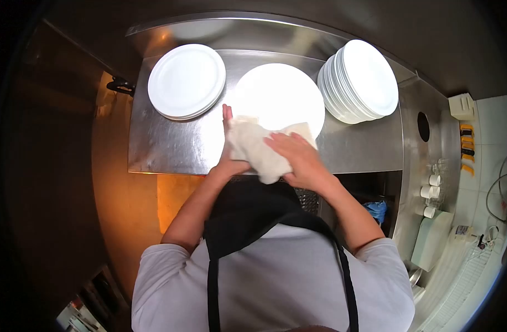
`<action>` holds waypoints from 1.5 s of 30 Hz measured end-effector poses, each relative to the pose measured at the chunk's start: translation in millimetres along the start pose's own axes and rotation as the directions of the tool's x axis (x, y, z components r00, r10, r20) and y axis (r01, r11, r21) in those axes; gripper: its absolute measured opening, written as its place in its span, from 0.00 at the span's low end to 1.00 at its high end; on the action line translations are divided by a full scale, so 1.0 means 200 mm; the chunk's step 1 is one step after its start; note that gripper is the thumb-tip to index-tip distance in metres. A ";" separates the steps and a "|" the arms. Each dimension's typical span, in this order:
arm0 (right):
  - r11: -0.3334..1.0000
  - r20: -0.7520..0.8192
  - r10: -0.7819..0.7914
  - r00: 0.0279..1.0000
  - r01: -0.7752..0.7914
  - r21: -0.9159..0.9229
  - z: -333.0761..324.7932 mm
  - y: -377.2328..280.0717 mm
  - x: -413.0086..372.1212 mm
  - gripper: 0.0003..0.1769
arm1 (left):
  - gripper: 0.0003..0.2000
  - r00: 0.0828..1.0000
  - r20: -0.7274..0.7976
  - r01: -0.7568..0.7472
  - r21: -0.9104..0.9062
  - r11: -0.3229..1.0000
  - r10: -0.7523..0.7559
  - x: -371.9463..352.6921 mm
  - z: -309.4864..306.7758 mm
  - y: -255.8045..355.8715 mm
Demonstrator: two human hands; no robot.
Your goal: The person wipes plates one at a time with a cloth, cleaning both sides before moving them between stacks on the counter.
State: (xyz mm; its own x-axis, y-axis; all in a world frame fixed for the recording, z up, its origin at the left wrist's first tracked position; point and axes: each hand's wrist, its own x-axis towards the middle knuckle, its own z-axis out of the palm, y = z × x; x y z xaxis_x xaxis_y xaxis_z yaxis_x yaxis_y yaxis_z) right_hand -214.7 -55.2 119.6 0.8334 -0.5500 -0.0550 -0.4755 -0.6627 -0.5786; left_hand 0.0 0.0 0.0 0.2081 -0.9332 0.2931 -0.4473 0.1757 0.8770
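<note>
A white plate lies at the middle of the steel counter, brightly lit. Over its near edge is a cream cloth, bunched between my hands. My left hand is at the plate's left edge, fingers pointing up along the rim and partly behind the cloth, thumb against the cloth. My right hand rests on the cloth's right part with its fingers spread over it, pressing it against the plate. Part of the plate's near rim is hidden by the cloth.
On the steel counter, a short stack of white plates stands left and a taller stack right. Small white cups sit on the side counter at the right. Knives with yellow handles hang on the tiled wall.
</note>
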 end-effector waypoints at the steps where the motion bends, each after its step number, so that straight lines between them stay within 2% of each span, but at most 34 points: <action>1: 0.998 -0.036 0.049 0.998 -0.050 -0.042 -0.02 0.05 -0.05 0.49 | 0.55 0.996 -0.026 -0.089 -0.044 0.995 0.088 0.02 -0.06 0.04; 2: 0.992 -0.073 0.096 0.993 -0.101 -0.080 -0.03 0.09 -0.08 0.48 | 0.55 1.000 -0.015 -0.024 -0.132 0.991 0.022 0.06 -0.13 0.07; 3: 0.984 -0.199 0.115 0.973 -0.139 -0.110 -0.04 0.20 -0.11 0.47 | 0.55 0.999 0.006 0.043 -0.196 0.980 -0.043 0.13 -0.15 0.10; 4: 0.977 -0.331 0.167 0.929 -0.201 -0.072 0.00 0.27 -0.09 0.46 | 0.52 0.994 0.000 0.102 -0.359 0.928 -0.109 0.18 -0.16 0.09; 5: 0.967 -0.474 0.202 0.857 -0.250 -0.040 0.02 0.35 -0.05 0.44 | 0.50 0.968 0.007 0.234 -0.366 0.901 -0.249 0.29 -0.16 0.08; 7: 0.852 -0.474 0.509 0.719 -0.344 0.394 -0.05 0.40 0.02 0.43 | 0.46 0.851 0.036 0.491 -0.411 0.768 -0.524 0.47 -0.12 0.21; 8: 0.722 -0.418 0.645 0.640 -0.330 0.608 -0.04 0.40 0.08 0.43 | 0.44 0.846 0.015 0.524 -0.200 0.828 -0.532 0.51 -0.13 0.27; 10: 0.810 -0.507 0.577 0.640 -0.371 0.454 -0.04 0.37 0.13 0.43 | 0.40 0.845 -0.038 0.528 0.218 0.821 -0.534 0.57 -0.11 0.36; 11: 0.844 -0.549 0.537 0.641 -0.391 0.368 -0.05 0.37 0.15 0.42 | 0.40 0.876 -0.094 0.476 0.329 0.815 -0.473 0.58 -0.08 0.35; 13: 0.854 -0.588 0.519 0.621 -0.354 0.380 -0.08 0.40 0.15 0.39 | 0.39 0.924 -0.179 0.380 0.537 0.753 -0.339 0.56 -0.01 0.30; 14: 0.850 -0.589 0.525 0.615 -0.343 0.399 -0.10 0.42 0.15 0.38 | 0.37 0.938 -0.205 0.347 0.545 0.763 -0.279 0.55 0.01 0.28; 15: 0.845 -0.589 0.531 0.609 -0.332 0.420 -0.11 0.42 0.14 0.37 | 0.36 0.951 -0.203 0.305 0.507 0.806 -0.232 0.55 0.01 0.29; 17: 0.830 -0.647 0.539 0.539 -0.212 0.515 -0.13 0.41 0.13 0.37 | 0.34 0.968 -0.212 0.214 0.419 0.883 -0.134 0.57 0.00 0.33; 18: 0.822 -0.674 0.540 0.503 -0.144 0.551 -0.16 0.39 0.13 0.36 | 0.32 0.956 -0.272 0.209 0.353 0.912 -0.114 0.59 0.00 0.36; 20: 0.860 -0.748 0.426 0.509 0.029 0.509 -0.25 0.29 0.09 0.34 | 0.29 0.915 -0.393 0.189 0.217 0.958 -0.091 0.62 0.00 0.40; 21: 0.867 -0.781 0.370 0.504 0.114 0.485 -0.29 0.22 0.06 0.33 | 0.27 0.908 -0.403 0.210 0.192 0.959 -0.118 0.65 -0.02 0.41; 23: 0.858 -0.806 0.199 0.557 0.298 0.418 -0.35 0.07 0.03 0.32 | 0.25 0.893 -0.418 0.247 0.139 0.959 -0.169 0.74 -0.07 0.41; 24: 0.840 -0.814 0.098 0.573 0.390 0.376 -0.38 0.00 0.02 0.32 | 0.20 0.872 -0.470 0.238 0.161 0.958 -0.137 0.77 -0.07 0.39; 25: 0.812 -0.818 -0.006 0.576 0.480 0.332 -0.42 -0.07 0.03 0.32 | 0.20 0.902 -0.423 0.144 0.103 0.984 -0.088 0.77 -0.05 0.40; 27: 0.835 -0.843 -0.043 0.536 0.482 0.263 -0.43 -0.14 0.09 0.22 | 0.19 0.944 -0.330 -0.028 -0.025 0.999 0.018 0.73 0.00 0.40; 28: 0.850 -0.821 -0.042 0.570 0.452 0.270 -0.41 -0.11 0.15 0.19 | 0.19 0.963 -0.269 -0.064 -0.131 0.989 0.027 0.71 0.05 0.39; 29: 0.795 -0.793 0.061 0.606 0.451 0.406 -0.39 -0.11 0.22 0.16 | 0.19 0.977 -0.209 -0.082 -0.239 0.967 0.032 0.67 0.10 0.38; 31: 0.623 -0.708 0.265 0.654 0.445 0.644 -0.37 -0.14 0.37 0.13 | 0.19 0.995 -0.098 -0.018 -0.387 0.922 -0.022 0.58 0.14 0.37; 33: 0.744 -0.571 0.174 0.802 0.272 0.610 -0.14 -0.04 0.31 0.20 | 0.18 0.997 -0.006 0.066 -0.481 0.874 -0.079 0.49 0.02 0.33; 34: 0.779 -0.604 0.039 0.796 0.355 0.518 -0.06 -0.10 0.28 0.31 | 0.18 0.994 -0.001 0.091 -0.507 0.857 -0.106 0.47 -0.04 0.31; 36: 0.897 -0.570 -0.229 0.789 0.399 0.191 -0.01 -0.19 0.24 0.48 | 0.19 0.988 -0.018 0.120 -0.551 0.826 -0.156 0.47 -0.12 0.27; 39: 0.799 -0.618 -0.267 0.740 0.528 0.287 -0.16 -0.35 0.32 0.49 | 0.19 0.978 -0.096 0.096 -0.578 0.810 -0.184 0.45 -0.02 0.29; 43: 0.797 -0.608 -0.243 0.756 0.513 0.318 -0.32 -0.35 0.48 0.38 | 0.19 0.938 -0.221 0.078 -0.618 0.782 -0.268 0.43 -0.06 0.29; 45: 0.886 -0.647 -0.300 0.701 0.456 0.084 -0.20 -0.32 0.43 0.35 | 0.19 0.925 -0.255 0.061 -0.634 0.771 -0.283 0.47 -0.20 0.27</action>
State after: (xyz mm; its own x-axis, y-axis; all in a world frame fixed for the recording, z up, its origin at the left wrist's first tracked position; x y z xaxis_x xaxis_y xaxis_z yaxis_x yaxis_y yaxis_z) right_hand -123.6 -80.9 184.3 0.5441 -0.5159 0.6617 -0.0171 -0.7952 -0.6060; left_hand 30.3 -65.9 89.1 0.5407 -0.8326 0.1199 0.2199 0.2774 0.9352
